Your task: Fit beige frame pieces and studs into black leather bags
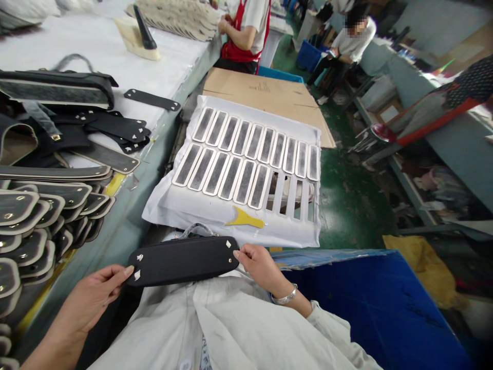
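Note:
A long black panel [185, 261] with rounded ends, small rivets and whitish tabs near both ends lies across my lap. My left hand [92, 295] pinches its left end between thumb and fingers. At the opposite end, my right hand [260, 264] grips the edge with thumb and forefinger. A plastic-wrapped handle [197, 229] rises behind the panel; whether it is joined to it I cannot tell. Just beyond, a yellow scraper-like tool [245, 218] rests on a white cloth-covered frame [208, 213] that carries two rows of grey strips with pale borders [225, 174].
Left, a table holds stacked grey riveted pieces [34, 252], black panels [119, 126], a black bag [57, 90] and a brush [144, 33]. A blue bin [370, 303] stands right. Cardboard [262, 92] lies behind the frame. Other people sit farther back.

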Demonstrator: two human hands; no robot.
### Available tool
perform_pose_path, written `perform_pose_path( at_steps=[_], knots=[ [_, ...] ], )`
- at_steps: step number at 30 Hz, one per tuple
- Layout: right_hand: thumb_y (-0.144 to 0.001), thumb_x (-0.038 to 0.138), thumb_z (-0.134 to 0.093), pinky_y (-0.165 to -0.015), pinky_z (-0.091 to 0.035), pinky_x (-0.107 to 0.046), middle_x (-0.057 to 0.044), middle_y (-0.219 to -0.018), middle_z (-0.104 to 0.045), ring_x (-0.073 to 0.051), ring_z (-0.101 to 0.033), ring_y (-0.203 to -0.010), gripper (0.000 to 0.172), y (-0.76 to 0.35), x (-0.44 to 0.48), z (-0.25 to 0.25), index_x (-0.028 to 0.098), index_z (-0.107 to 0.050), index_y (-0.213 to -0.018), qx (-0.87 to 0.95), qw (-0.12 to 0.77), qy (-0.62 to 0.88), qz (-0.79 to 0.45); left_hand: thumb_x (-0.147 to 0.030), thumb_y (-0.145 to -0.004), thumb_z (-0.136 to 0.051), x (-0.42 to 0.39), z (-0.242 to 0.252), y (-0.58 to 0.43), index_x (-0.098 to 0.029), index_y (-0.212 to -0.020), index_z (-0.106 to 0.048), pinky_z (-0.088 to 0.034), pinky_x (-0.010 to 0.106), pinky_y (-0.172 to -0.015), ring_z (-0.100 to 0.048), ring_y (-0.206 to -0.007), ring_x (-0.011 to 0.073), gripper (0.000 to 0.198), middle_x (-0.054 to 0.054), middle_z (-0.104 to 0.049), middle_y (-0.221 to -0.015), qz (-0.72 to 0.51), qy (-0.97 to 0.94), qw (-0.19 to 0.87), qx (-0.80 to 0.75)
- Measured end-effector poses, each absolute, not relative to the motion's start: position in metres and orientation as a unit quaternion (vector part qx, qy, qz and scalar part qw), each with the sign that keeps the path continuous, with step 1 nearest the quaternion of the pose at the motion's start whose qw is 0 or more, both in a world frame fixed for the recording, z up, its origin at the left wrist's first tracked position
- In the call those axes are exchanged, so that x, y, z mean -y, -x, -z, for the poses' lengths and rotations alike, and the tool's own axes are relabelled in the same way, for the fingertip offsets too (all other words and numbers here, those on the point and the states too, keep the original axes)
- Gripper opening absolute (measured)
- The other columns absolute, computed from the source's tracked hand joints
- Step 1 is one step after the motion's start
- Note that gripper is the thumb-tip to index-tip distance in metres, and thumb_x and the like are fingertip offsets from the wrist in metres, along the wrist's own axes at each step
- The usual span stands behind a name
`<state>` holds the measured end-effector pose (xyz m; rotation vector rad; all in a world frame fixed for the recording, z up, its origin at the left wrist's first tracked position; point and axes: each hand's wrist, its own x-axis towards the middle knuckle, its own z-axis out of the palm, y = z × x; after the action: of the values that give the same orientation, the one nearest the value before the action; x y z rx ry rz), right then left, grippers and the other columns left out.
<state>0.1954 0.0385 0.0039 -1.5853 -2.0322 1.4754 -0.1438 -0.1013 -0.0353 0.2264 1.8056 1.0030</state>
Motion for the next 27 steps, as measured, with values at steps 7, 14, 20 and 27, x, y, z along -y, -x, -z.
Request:
perform_pose_path(
  at_steps=[7, 14, 20, 27],
  knots=[
    [-0.085, 0.039, -0.050, -0.049, -0.027, -0.021, 0.004, -0.048, -0.051, -0.008, -0.041, -0.047, 0.034, -0.196, -0.039, -0.002, 0.017, -0.051, -0.060, 0.667, 0.068, 0.541, -0.508, -0.048, -0.033, -0.088, 0.100, 0.032, 0.143, -0.015, -0.061, -0.062, -0.018, 0.013, -0.034, -0.028, -0.040, 0.0011, 0.050, -0.009, -0.046, -0.050, -0.409, -0.080, 0.504, -0.757],
    [-0.085, 0.042, -0.051, -0.045, -0.030, -0.020, 0.003, -0.046, -0.052, -0.008, -0.044, -0.041, 0.035, -0.195, -0.040, -0.003, 0.017, -0.053, -0.060, 0.640, 0.057, 0.551, -0.533, -0.047, -0.040, -0.087, 0.104, 0.039, 0.148, -0.016, -0.065, -0.061, -0.017, 0.013, -0.035, -0.030, -0.041, 0.0019, 0.047, -0.009, -0.046, -0.051, -0.406, -0.080, 0.517, -0.750],
    [-0.083, 0.043, -0.050, -0.041, -0.031, -0.020, 0.002, -0.046, -0.054, -0.009, -0.045, -0.037, 0.035, -0.192, -0.042, -0.005, 0.017, -0.052, -0.060, 0.630, 0.029, 0.559, -0.538, -0.045, -0.050, -0.081, 0.101, 0.033, 0.143, -0.015, -0.064, -0.058, -0.016, 0.016, -0.038, -0.028, -0.042, 0.0035, 0.041, -0.008, -0.040, -0.048, -0.398, -0.111, 0.504, -0.759],
    [-0.080, 0.051, -0.047, -0.039, -0.030, -0.022, 0.003, -0.043, -0.050, -0.010, -0.043, -0.035, 0.039, -0.185, -0.047, -0.002, 0.019, -0.047, -0.058, 0.646, -0.023, 0.575, -0.502, -0.053, -0.066, -0.065, 0.094, 0.013, 0.141, -0.016, -0.060, -0.054, -0.019, 0.019, -0.041, -0.029, -0.041, 0.0062, 0.040, -0.008, -0.034, -0.045, -0.327, -0.246, 0.444, -0.797]
  ],
)
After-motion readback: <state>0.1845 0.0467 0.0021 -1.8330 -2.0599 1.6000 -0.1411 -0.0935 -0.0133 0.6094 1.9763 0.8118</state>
